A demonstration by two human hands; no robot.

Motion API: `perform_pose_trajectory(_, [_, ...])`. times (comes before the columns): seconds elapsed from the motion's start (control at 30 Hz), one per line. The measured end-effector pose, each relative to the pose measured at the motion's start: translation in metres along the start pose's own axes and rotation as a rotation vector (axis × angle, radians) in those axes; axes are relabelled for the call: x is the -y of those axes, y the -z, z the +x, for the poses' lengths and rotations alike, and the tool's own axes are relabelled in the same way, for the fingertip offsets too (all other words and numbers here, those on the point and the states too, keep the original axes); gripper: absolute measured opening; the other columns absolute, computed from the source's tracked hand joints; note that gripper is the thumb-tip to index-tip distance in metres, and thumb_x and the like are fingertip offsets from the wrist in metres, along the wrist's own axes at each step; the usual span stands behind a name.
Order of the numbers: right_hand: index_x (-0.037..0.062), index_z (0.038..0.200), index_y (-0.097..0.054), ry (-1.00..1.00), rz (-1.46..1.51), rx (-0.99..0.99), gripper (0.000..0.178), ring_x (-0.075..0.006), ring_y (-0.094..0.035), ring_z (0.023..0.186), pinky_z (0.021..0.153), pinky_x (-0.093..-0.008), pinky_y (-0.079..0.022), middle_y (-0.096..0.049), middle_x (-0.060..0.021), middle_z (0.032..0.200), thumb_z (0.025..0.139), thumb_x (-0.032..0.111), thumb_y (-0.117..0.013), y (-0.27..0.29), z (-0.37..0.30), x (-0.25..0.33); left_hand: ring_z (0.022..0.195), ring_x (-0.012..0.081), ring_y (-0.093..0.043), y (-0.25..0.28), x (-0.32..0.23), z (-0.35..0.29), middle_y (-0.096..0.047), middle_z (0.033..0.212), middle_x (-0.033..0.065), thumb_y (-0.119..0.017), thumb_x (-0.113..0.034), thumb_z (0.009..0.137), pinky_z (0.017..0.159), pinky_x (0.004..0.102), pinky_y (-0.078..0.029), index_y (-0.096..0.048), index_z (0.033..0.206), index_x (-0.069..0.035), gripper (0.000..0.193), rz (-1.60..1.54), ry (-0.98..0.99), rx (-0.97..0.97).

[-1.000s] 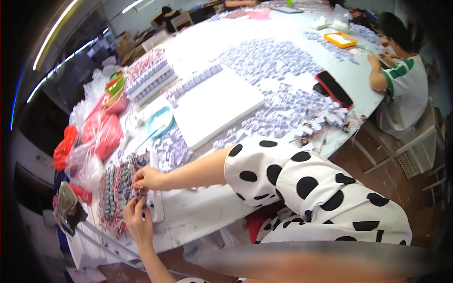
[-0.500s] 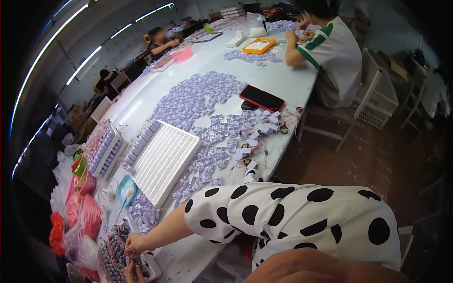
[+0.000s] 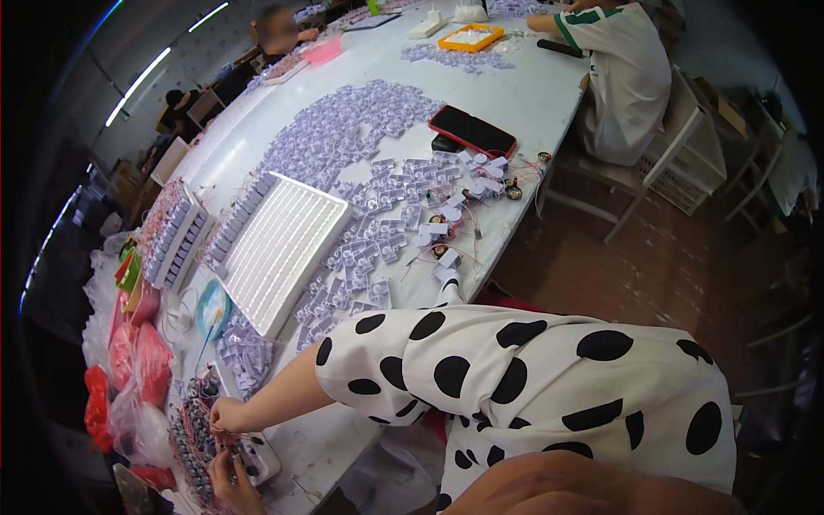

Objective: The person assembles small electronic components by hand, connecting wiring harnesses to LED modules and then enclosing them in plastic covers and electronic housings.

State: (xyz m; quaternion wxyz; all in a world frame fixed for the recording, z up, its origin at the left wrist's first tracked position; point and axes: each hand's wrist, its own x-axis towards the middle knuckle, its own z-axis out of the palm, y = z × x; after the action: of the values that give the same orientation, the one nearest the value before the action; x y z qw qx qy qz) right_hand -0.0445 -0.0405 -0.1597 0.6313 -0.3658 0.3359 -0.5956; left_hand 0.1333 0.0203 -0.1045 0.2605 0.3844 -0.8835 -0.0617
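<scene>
My right hand is at the lower left of the table, its fingers pinched together on thin reddish wires. Just below it, my left hand has its fingers curled up by the same wires; what lies between them is too small to make out. Both hands are over a white tray and beside a dense bundle of small grey parts with reddish wires. A heap of pale lilac plastic housings lies just beyond my right hand.
A white ribbed tray stands beyond, with scattered lilac housings to its right. A phone lies farther off. Red and clear bags crowd the left edge. A co-worker in a white-and-green shirt sits at far right.
The view has tilted down, so the table's things sit higher and slightly left. My hands stay together at the wires. The far-right co-worker's arm has shifted, and a dark object shows beside it.
</scene>
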Motion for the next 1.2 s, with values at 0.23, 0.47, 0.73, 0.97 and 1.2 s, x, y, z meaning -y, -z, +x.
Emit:
perform_pose_trajectory(0.23, [-0.0027,0.08,-0.072,0.001,0.02,0.006,0.013,-0.0219,-0.073,0.064,0.059,-0.0334,-0.061,-0.073,-0.0126,0.074,0.089,0.002,-0.063,-0.004,-0.003,0.006,0.098,0.0342,-0.066,0.021,-0.016,0.011,-0.063,0.115,0.0181,-0.063,0.007,0.085,0.086,0.0393,-0.054,-0.065,0.117,0.001,0.032,0.113,-0.119,0.23])
perform_pose_trajectory(0.47, [-0.0028,0.077,-0.072,0.011,-0.076,0.017,0.014,-0.0213,-0.075,0.066,0.06,-0.0328,-0.061,-0.073,-0.0126,0.074,0.086,0.0,-0.061,0.001,-0.01,0.005,0.099,0.04,-0.064,0.014,-0.026,0.011,-0.06,0.112,0.0187,-0.061,0.005,0.082,0.085,0.0453,-0.052,-0.063,0.116,0.0,0.035,0.298,-0.158,0.238])
perform_pose_trajectory(0.73, [-0.0042,0.08,-0.071,0.052,-0.106,0.029,0.012,-0.0233,-0.076,0.067,0.059,-0.0334,-0.062,-0.073,-0.0142,0.075,0.086,-0.002,-0.062,-0.001,-0.013,0.002,0.086,0.0392,-0.063,0.018,-0.03,0.01,-0.058,0.104,0.019,-0.062,0.005,0.081,0.07,0.046,-0.051,-0.063,0.119,-0.002,0.038,0.539,-0.324,0.194])
perform_pose_trajectory(0.97, [-0.0018,0.08,-0.073,0.011,-0.085,-0.005,0.009,-0.0236,-0.075,0.067,0.059,-0.034,-0.061,-0.073,-0.0134,0.074,0.085,0.001,-0.066,-0.003,-0.008,-0.003,0.088,0.04,-0.064,0.015,-0.022,0.008,-0.06,0.103,0.0204,-0.06,0.005,0.085,0.072,0.0463,-0.052,-0.062,0.124,-0.001,0.039,0.529,-0.233,0.224])
perform_pose_trajectory(1.2, [0.0029,0.076,-0.076,-0.001,-0.191,-0.072,0.01,-0.0217,-0.072,0.065,0.061,-0.0352,-0.056,-0.073,-0.0118,0.073,0.081,0.006,-0.068,-0.024,-0.013,-0.007,0.098,0.038,-0.066,0.018,-0.003,-0.017,-0.061,0.116,0.0176,-0.06,0.0,0.093,0.079,0.043,-0.053,-0.062,0.126,0.0,0.033,0.46,-0.14,0.152])
